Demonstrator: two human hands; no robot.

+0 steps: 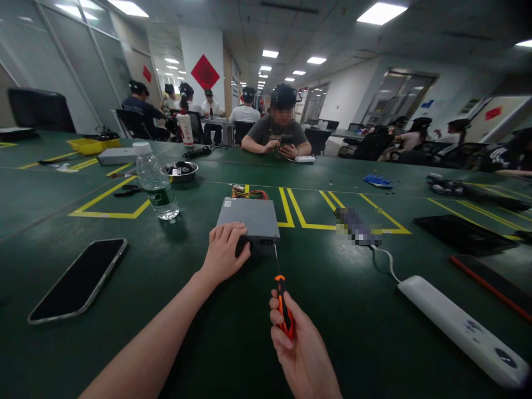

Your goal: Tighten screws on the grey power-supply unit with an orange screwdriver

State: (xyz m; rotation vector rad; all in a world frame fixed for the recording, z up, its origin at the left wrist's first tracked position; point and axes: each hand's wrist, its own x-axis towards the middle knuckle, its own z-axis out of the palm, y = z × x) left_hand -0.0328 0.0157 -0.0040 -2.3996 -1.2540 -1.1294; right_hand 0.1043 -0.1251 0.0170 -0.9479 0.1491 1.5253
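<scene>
A grey metal computer power supply [251,214] lies on the green table, its coloured cables [253,194] bunched at the far side. My left hand [226,249] grips its near left corner, fingers on the top face and thumb at the near side. In my right hand [293,327] is a screwdriver [284,305] with an orange and black handle, its shaft pointing away from me. The screwdriver's tip reaches the near right corner of the power supply, beside a socket; whether it sits in a screw cannot be made out.
A phone [78,280] lies at left, with a water bottle [158,188] and a metal bowl [180,172] beyond it. On the right are a white power bank-like device [461,330] with a cable and a black tray [465,233]. A person [276,130] sits opposite.
</scene>
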